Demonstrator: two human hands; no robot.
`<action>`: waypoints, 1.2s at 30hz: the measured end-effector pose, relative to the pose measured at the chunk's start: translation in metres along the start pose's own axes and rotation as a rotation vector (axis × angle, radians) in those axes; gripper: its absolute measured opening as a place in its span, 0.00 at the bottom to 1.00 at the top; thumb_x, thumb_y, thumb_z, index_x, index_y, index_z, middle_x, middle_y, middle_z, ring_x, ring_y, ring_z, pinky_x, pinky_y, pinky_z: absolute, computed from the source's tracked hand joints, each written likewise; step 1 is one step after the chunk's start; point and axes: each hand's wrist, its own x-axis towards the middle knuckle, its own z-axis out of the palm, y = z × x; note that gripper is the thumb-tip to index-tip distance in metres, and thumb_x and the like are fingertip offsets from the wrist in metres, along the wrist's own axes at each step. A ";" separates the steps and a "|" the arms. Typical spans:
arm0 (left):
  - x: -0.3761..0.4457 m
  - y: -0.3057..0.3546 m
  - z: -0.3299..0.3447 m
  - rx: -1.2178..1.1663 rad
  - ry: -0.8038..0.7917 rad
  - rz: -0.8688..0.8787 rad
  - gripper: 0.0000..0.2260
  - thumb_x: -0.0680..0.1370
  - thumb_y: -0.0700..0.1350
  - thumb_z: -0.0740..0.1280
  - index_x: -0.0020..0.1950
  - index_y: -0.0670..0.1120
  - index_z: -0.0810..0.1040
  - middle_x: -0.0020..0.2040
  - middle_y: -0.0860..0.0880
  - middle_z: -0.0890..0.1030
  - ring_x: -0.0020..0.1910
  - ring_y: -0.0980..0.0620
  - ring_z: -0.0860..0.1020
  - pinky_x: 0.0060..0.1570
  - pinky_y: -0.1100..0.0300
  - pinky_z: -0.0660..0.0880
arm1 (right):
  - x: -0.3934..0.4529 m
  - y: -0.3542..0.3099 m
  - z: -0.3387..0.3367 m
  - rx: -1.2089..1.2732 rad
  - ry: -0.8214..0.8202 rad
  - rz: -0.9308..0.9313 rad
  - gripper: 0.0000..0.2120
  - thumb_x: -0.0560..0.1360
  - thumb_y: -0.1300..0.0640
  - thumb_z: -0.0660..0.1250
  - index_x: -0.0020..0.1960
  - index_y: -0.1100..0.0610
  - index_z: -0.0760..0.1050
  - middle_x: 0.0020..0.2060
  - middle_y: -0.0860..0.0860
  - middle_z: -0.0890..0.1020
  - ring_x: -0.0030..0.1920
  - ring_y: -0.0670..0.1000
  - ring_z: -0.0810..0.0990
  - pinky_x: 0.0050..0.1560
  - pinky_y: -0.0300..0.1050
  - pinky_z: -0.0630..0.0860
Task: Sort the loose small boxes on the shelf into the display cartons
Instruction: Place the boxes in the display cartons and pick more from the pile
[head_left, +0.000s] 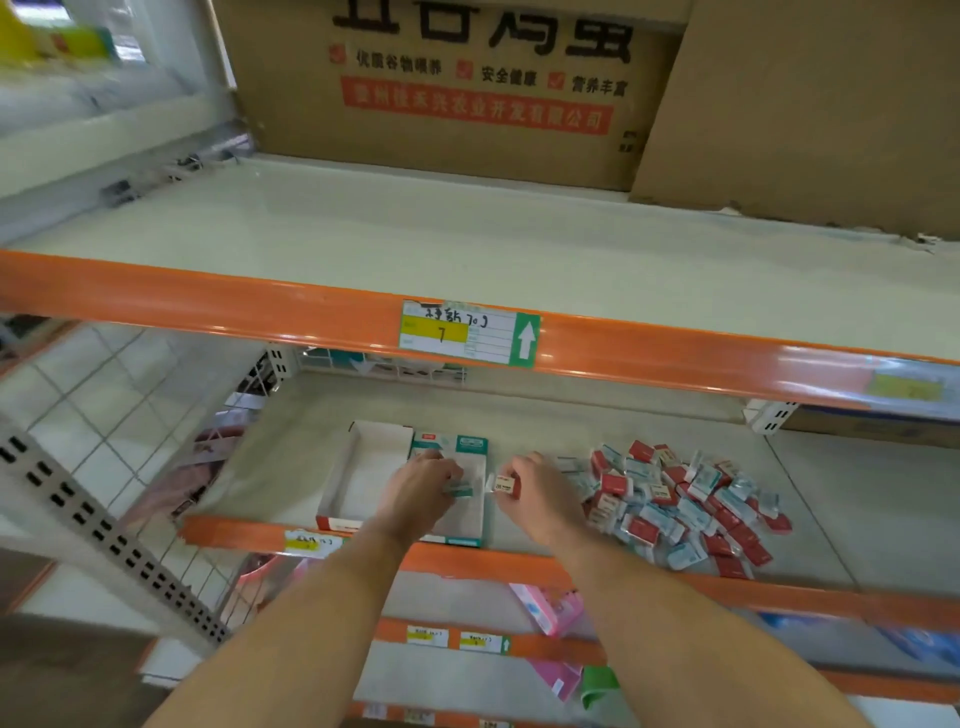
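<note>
The loose small boxes (680, 506), heaped on the shelf (857, 519) at 3 o'clock from my hands, look light, stiff and film-slick, so I'd pinch each across its short edges. My right hand (540, 493) pinches a red box (506, 486) just beside the teal carton (457, 452); my left hand (423, 488), palm down over that carton, grips a teal box (460, 490), with the red-edged carton (363, 467) at its 9 o'clock.

Shelf boards (519, 249): smooth, off-white, faintly glossy; orange edge strips (208, 306) glossy, plastic-looking, with a paper price label (467, 332) behind clear film. Big carton (467, 104) at back: matt brown corrugated cardboard, torn rough along one edge; display cartons (363, 467) thin white printed card. Loose small boxes (675, 504): shiny, seemingly film-wrapped; perforated upright (104, 525) looks like painted metal.
</note>
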 end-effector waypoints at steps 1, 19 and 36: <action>-0.001 -0.006 -0.003 0.006 0.001 0.005 0.12 0.78 0.43 0.68 0.61 0.49 0.80 0.62 0.49 0.77 0.59 0.48 0.77 0.55 0.58 0.77 | 0.001 -0.007 0.003 -0.005 -0.003 0.003 0.08 0.75 0.52 0.71 0.53 0.52 0.77 0.47 0.46 0.75 0.48 0.49 0.76 0.44 0.42 0.69; -0.016 -0.089 -0.042 -0.002 -0.083 0.057 0.14 0.75 0.45 0.69 0.61 0.54 0.81 0.56 0.50 0.77 0.53 0.48 0.79 0.52 0.54 0.78 | 0.004 -0.093 0.039 -0.016 0.014 0.050 0.08 0.76 0.52 0.70 0.54 0.51 0.78 0.52 0.48 0.79 0.49 0.50 0.79 0.51 0.46 0.78; -0.013 -0.047 -0.007 0.075 -0.178 0.114 0.14 0.78 0.46 0.67 0.63 0.53 0.79 0.60 0.51 0.78 0.59 0.49 0.73 0.57 0.57 0.74 | 0.005 -0.046 0.014 -0.033 0.032 0.112 0.12 0.76 0.52 0.72 0.58 0.52 0.78 0.54 0.47 0.79 0.51 0.49 0.78 0.51 0.42 0.74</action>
